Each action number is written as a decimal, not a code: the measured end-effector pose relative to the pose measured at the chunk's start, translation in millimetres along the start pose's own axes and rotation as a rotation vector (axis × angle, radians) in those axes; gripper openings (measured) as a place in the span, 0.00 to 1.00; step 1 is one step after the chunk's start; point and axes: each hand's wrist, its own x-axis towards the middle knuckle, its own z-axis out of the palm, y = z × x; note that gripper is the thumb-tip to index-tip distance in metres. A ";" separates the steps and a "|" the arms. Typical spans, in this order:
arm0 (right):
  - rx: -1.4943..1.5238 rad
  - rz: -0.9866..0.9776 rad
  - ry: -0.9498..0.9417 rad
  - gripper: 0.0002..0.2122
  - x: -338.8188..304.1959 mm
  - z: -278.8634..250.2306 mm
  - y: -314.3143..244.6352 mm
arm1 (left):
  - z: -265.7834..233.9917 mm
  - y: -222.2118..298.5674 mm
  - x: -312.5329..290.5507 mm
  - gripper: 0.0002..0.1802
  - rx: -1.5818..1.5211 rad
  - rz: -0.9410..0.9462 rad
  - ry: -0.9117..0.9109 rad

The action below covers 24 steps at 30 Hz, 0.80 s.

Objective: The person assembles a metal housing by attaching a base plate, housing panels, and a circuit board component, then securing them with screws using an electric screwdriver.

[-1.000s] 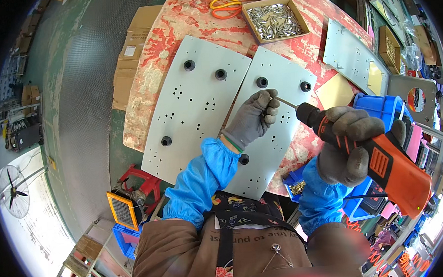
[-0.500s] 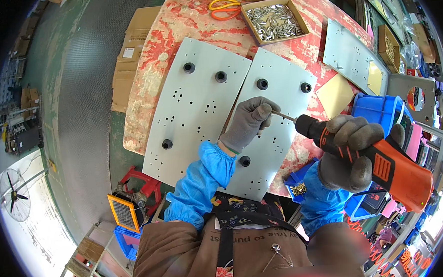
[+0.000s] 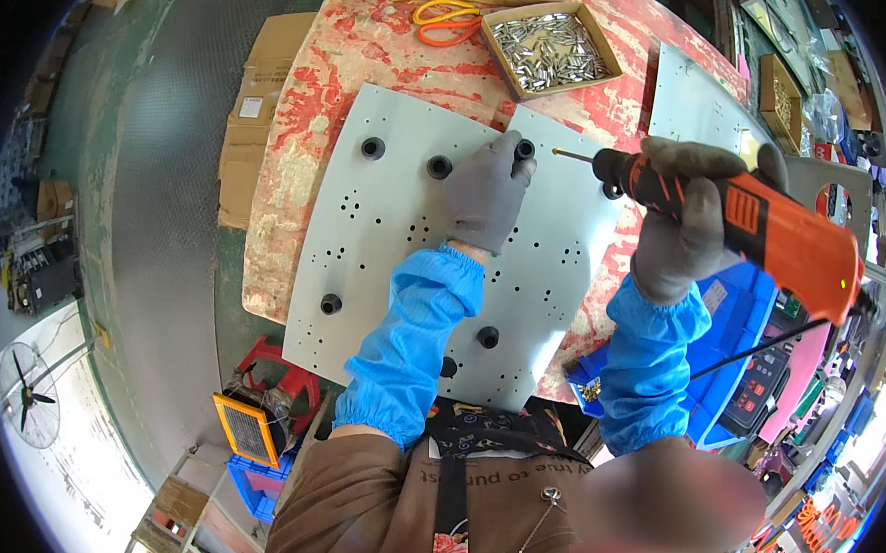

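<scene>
My left hand (image 3: 487,196), in a grey glove, has its fingers closed around a black round rubber foot (image 3: 525,150) at the far end of the right grey metal panel (image 3: 561,225). An orange and black power screwdriver (image 3: 750,215) is gripped in my gloved right hand (image 3: 688,214). Its long bit points left, and a small brass-coloured screw (image 3: 557,151) sits at the tip, slightly apart from the foot. On the left metal panel (image 3: 363,271) stand more black feet (image 3: 372,148). Another foot (image 3: 487,336) is on the right panel's near part. Both panels have many small holes.
Beyond the panels, a cardboard tray (image 3: 553,88) of silvery metal parts stands beside orange-handled scissors (image 3: 447,21). Another perforated panel (image 3: 699,103) lies at the far right. A blue plastic bin (image 3: 730,302) is under my right arm, with a black cable (image 3: 757,348) crossing it.
My left hand has left the screwdriver's bit and moved away from me onto the black foot. My right hand has raised the screwdriver farther from me, and a screw now shows at its tip.
</scene>
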 end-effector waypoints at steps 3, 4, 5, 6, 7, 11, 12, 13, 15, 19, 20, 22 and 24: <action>-0.053 0.050 0.042 0.28 2.8 9.1 13.6 | 1.1 2.2 7.0 0.20 0.007 -0.009 0.007; -0.041 0.072 0.025 0.29 4.9 10.6 17.9 | 0.1 4.8 9.1 0.19 0.029 -0.033 -0.023; -0.030 0.095 0.007 0.30 6.6 12.4 22.1 | -0.7 6.4 10.8 0.19 0.050 -0.057 -0.054; -0.026 0.098 0.033 0.30 7.0 16.4 26.4 | -1.1 6.9 11.4 0.19 0.050 -0.060 -0.054; -0.026 0.101 0.031 0.30 7.4 17.3 30.3 | -1.6 7.1 11.2 0.19 0.048 -0.049 -0.046; -0.041 0.107 -0.034 0.29 4.7 20.6 43.9 | 1.6 3.1 11.2 0.19 0.050 -0.029 -0.022; -0.038 0.110 -0.027 0.29 4.3 22.2 44.7 | 3.4 1.3 11.4 0.19 0.049 -0.034 -0.019; -0.036 0.114 -0.022 0.29 3.8 23.3 45.4 | 5.5 0.0 10.8 0.16 0.051 0.006 0.029; -0.030 0.116 -0.040 0.29 5.1 25.5 46.6 | 9.4 -3.0 10.2 0.13 0.051 0.041 0.080; -0.119 0.101 -0.158 0.29 6.1 23.2 49.9 | 8.2 -5.4 12.4 0.15 0.041 0.032 0.059; -0.119 0.105 -0.162 0.29 5.7 23.5 49.4 | 6.6 -3.9 12.4 0.17 0.054 0.012 0.021; -0.049 0.106 -0.253 0.30 5.6 24.5 48.8 | 4.7 -1.2 11.7 0.17 0.047 0.000 0.017; -0.067 0.088 -0.298 0.30 8.8 20.9 56.8 | 5.2 -0.7 11.7 0.16 0.041 -0.012 0.012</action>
